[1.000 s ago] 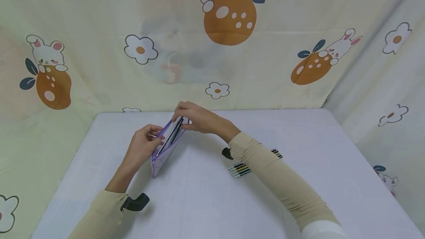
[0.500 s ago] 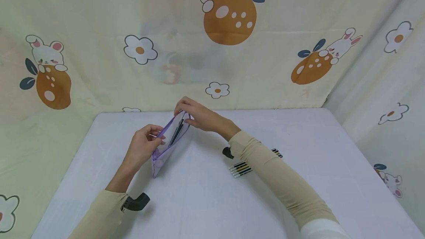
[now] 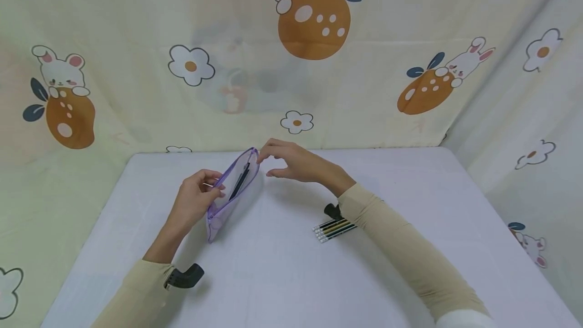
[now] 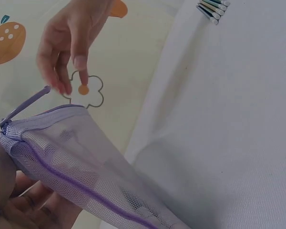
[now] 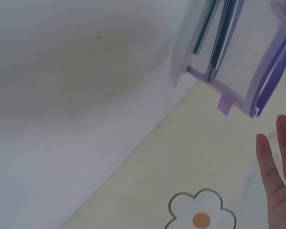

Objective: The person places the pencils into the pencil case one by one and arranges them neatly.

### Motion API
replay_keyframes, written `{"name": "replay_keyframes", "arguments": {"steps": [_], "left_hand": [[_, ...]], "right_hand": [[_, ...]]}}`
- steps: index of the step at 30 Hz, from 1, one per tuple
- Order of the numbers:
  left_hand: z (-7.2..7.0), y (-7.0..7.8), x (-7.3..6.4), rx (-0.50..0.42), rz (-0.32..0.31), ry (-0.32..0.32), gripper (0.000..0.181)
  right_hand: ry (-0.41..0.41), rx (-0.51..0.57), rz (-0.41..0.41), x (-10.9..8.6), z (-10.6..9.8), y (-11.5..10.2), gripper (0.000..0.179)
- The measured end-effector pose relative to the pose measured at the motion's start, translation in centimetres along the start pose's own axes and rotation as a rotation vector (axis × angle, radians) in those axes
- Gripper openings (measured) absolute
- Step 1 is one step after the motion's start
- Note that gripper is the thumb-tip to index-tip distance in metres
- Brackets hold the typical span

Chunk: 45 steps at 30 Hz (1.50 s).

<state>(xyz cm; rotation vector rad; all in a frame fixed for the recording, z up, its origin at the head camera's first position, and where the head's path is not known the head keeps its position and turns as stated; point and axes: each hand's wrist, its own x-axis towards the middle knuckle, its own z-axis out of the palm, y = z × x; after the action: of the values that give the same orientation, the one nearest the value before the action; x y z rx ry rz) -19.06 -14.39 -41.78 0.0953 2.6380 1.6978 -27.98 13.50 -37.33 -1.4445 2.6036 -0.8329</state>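
Note:
A purple-edged mesh pencil pouch [image 3: 220, 220] stands upright with its zip side gaping. My left hand [image 3: 195, 199] grips its near rim, thumb inside and fingers outside. Dark pencils [image 3: 240, 182] lean inside it; in the right wrist view, pencils [image 5: 222, 38] show through its wall. Just past the pouch's far end, my right hand [image 3: 298, 162] holds nothing, its fingers relaxed and thumb apart. In the left wrist view, the zip pull [image 4: 26, 106] sticks out from the pouch's corner, below my right hand [image 4: 74, 40].
A row of several striped pencils [image 3: 334, 230] with white ends lies on the white table [image 3: 282, 277], partly hidden under my right forearm. A printed curtain [image 3: 136, 65] hangs behind the table's back edge. Black wrist cameras [image 3: 185, 276] jut from both sleeves.
My right hand lets go of the pencils, which have sunk lower into the pouch, and draws back to the right. My left hand keeps its grip in place.

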Motion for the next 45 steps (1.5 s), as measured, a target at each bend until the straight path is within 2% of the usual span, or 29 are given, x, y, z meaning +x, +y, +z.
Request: {"name": "replay_keyframes", "arguments": {"steps": [7,13,19,25,28,32,45], "left_hand": [[-0.1,-0.1,-0.1,0.0,0.005,0.003,0.028],[-0.2,-0.1,0.0,0.009,-0.005,0.004,0.028],[-0.2,-0.1,-0.1,0.017,-0.014,0.005,0.028],[-0.2,0.0,-0.1,0.014,-0.015,0.009,0.028],[-0.2,0.0,-0.1,0.006,-0.01,0.007,0.028],[-0.3,0.0,-0.1,-0.001,-0.006,0.007,0.028],[-0.3,0.0,-0.1,-0.004,-0.002,0.005,0.028]], "right_hand": [[0.019,0.087,0.036,-4.3,-1.4,0.1,0.033],[-0.064,0.081,0.178,-8.1,-2.0,0.3,0.027],[-0.106,0.116,0.236,-11.1,-2.3,0.6,0.027],[-0.119,0.116,0.275,-13.3,-2.8,1.0,0.027],[-0.133,0.151,0.312,-14.4,-2.8,1.5,0.027],[-0.164,0.195,0.34,-15.8,-2.4,2.6,0.025],[-0.182,0.173,0.435,-18.8,-0.9,5.6,0.023]]}}
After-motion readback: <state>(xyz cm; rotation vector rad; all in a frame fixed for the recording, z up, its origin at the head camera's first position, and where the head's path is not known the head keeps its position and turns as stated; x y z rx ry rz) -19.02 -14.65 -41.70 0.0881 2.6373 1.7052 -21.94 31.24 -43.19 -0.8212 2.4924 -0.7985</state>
